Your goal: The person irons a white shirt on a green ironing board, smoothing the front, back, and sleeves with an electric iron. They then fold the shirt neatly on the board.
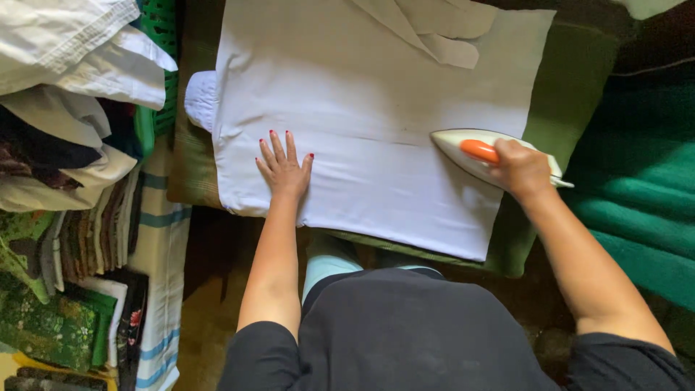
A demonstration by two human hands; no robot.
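Observation:
A white shirt [362, 101] lies spread flat on a green padded surface [572, 94], its collar at the far edge. My left hand [284, 168] presses flat on the shirt's near left part, fingers apart. My right hand [523, 170] grips the orange handle of a white iron [463, 148], which rests on the shirt's right side with its tip pointing left.
A pile of white and dark garments [65, 94] sits at the far left over a green plastic basket [163, 29]. Below it are stacked folded patterned fabrics [51, 311] and a striped cloth [161, 289]. A green blanket [644, 188] lies to the right.

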